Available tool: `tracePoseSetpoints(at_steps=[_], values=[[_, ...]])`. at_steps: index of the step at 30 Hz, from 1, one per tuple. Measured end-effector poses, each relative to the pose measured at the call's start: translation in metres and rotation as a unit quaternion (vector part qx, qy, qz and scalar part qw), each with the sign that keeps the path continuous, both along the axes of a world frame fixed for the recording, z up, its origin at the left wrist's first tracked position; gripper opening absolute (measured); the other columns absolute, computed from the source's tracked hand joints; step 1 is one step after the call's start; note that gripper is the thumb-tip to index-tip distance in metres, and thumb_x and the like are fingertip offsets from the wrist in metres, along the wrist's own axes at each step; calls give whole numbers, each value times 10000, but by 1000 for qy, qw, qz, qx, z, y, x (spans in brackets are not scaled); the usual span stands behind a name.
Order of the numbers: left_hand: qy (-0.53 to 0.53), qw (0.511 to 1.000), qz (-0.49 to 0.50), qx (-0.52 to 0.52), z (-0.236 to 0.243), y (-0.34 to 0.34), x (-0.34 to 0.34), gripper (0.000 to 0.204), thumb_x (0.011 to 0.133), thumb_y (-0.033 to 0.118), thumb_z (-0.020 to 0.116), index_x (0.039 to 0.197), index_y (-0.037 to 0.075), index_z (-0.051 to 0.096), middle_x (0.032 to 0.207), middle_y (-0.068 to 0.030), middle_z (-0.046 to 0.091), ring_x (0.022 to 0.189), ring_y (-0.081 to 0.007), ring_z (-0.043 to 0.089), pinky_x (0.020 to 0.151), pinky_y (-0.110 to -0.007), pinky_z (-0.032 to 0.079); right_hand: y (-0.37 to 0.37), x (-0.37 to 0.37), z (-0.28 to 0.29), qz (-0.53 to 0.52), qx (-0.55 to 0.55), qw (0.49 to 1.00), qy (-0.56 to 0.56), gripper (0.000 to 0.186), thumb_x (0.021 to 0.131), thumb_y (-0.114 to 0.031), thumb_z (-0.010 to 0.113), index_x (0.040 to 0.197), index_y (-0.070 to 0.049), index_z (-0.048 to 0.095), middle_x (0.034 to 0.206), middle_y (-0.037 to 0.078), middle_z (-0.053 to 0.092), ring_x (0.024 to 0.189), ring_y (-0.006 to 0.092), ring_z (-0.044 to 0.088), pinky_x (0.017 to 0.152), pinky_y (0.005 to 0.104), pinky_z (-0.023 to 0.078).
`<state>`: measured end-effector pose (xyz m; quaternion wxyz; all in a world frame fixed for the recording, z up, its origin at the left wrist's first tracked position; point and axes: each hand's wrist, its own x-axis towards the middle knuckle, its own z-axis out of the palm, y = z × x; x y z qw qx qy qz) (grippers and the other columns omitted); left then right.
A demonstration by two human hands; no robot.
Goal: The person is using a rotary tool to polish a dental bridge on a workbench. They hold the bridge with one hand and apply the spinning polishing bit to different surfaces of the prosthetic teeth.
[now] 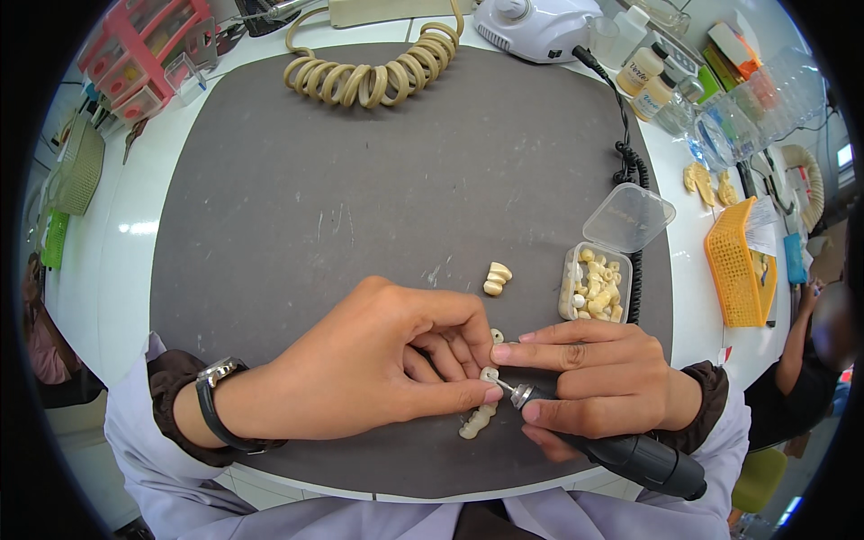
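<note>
My left hand (423, 346) pinches a cream-coloured dental bridge (477, 421), a curved row of joined tooth shapes, between thumb and fingers. Part of the bridge is hidden behind the fingertips; a small dark hole shows in one of its upper teeth. In my right hand (603, 373) is a black rotary handpiece (643, 463), gripped like a pen. Its thin metal bit meets the bridge beside my left thumb; whether it touches, I cannot tell. My right fingertips rest close to the bridge's upper end. Just beyond my hands lies a smaller piece of joined teeth (496, 278).
A clear box (576, 247) full of tooth pieces stands with its lid raised on the grey mat (270, 207). A coiled beige hose (373, 85) lies at the far edge. At the back right are a white control unit (535, 27), bottles (641, 70) and a yellow basket (740, 270).
</note>
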<state>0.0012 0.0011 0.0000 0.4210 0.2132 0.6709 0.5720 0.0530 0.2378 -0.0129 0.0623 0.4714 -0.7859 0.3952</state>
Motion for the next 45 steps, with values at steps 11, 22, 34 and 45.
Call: tracePoseSetpoints(at_steps=[11, 22, 34, 45], values=[[-6, 1000, 3, 0, 1, 0, 0, 173, 836, 46, 759, 946, -35, 652, 836, -81, 711, 782, -97, 700, 650, -175, 564, 0, 0, -1, -1, 2, 1000, -4, 192, 821, -158, 745, 918, -4, 685, 633, 42, 549, 1113, 294, 659, 830, 394, 590], [9, 1000, 5, 6, -1, 0, 0, 174, 836, 49, 760, 946, -35, 654, 838, -85, 710, 781, -102, 703, 644, -176, 567, 1, 0, -4, -6, 6, 1000, 14, 174, 827, -159, 738, 910, -16, 684, 624, 29, 526, 1122, 286, 655, 838, 383, 583], [9, 1000, 2, 4, 0, 1, 0, 168, 840, 53, 757, 941, -32, 654, 836, -83, 710, 775, -99, 701, 646, -177, 567, 2, 1, -3, -4, 11, 1000, 11, 141, 836, -145, 730, 886, -26, 676, 603, 20, 501, 1115, 272, 660, 842, 381, 581], [7, 1000, 3, -5, 2, 1, 0, 168, 835, 40, 758, 942, -35, 653, 826, -80, 708, 773, -97, 699, 644, -176, 563, 2, 0, -2, 1, 2, 1000, 10, 150, 830, -138, 730, 896, -13, 679, 633, 28, 521, 1120, 287, 656, 835, 390, 583]])
